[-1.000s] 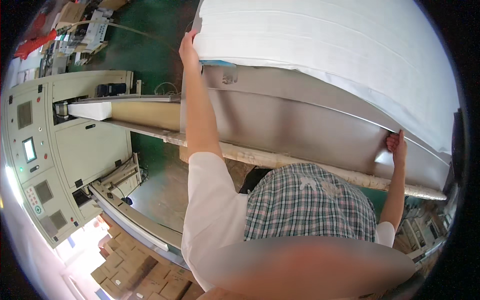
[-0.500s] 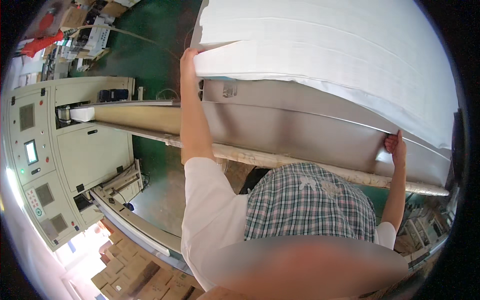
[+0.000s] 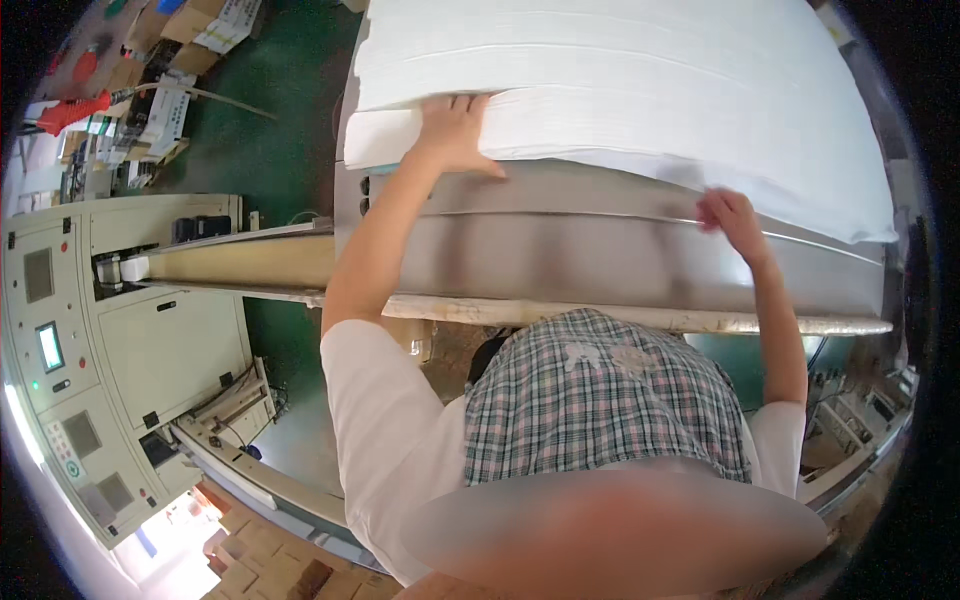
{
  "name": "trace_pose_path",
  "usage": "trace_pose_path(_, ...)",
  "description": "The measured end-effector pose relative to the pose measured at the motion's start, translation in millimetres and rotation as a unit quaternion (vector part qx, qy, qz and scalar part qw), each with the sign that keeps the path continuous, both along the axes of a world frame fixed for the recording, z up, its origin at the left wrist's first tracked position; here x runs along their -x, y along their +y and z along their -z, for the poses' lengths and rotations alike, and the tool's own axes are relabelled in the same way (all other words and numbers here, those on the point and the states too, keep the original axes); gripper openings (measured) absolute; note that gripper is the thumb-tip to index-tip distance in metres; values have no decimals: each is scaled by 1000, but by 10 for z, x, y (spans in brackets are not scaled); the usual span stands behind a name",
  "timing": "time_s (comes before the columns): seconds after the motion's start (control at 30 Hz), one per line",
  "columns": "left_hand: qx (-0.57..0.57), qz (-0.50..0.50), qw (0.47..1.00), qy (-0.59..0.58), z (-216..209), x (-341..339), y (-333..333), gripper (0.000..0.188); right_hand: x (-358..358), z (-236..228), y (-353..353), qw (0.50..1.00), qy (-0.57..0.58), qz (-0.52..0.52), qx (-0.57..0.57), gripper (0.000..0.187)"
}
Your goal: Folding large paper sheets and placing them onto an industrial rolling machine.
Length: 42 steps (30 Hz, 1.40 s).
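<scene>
A broad stack of thin white sheets (image 3: 620,70) covers the far side of the metal table (image 3: 560,250); whether they are paper or cloth I cannot tell. My left hand (image 3: 455,135) is open on the stack's near edge, fingers spread over the white layers and thumb stretched over the metal. Further right, my right hand (image 3: 732,222) is over the metal ledge, just short of the stack's near edge. Its fingers are curled in and slightly blurred, with nothing visible in them.
A padded, wrapped bar (image 3: 600,315) runs along the table's near edge. To the left, a long tan channel (image 3: 240,260) leads to a cream machine cabinet (image 3: 170,350) with a small screen. Cardboard boxes (image 3: 270,550) lie at lower left. A red-handled tool (image 3: 75,112) hangs at upper left.
My left hand has moved right from the stack's left corner and spread its fingers on the near edge. My right hand has let go of the ledge and moved left and away from me.
</scene>
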<state>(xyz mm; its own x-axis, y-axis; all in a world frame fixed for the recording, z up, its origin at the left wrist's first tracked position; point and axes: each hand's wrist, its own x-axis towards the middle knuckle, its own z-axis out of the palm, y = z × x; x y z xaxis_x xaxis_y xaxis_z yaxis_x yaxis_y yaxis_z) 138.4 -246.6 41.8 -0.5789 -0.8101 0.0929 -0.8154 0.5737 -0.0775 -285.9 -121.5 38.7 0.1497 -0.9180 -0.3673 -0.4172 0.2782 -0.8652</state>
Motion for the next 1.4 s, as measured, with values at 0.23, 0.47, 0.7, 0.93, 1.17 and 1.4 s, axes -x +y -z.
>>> trace_pose_path(0.23, -30, -85, 996, -11, 139, 1, 280, 75, -2374, -303, -955, 866, 106, -269, 408, 32)
trace_pose_path(0.47, -41, -102, 994, 21, 19, 196, 224, 77, -1319, -8, -1275, 880, 302, -225, 290, 47)
trace_pose_path(0.7, -105, -196, 974, -43, -163, 428, 51, 93, 1227, -181, -950, 862, 424, -200, 190, 72)
trace_pose_path(0.93, -162, -311, 925, -148, 16, 404, -134, 100, 3074, -457, -759, 826, 492, -244, 125, 97)
trace_pose_path(1.17, -155, -374, 897, -179, 23, 710, -150, 90, 4792, -401, -667, 732, 650, -175, -103, 100)
trace_pose_path(1.4, -79, -224, 971, 3, 645, 121, -378, 61, 7417, 233, 114, 780, 599, -62, 171, 42)
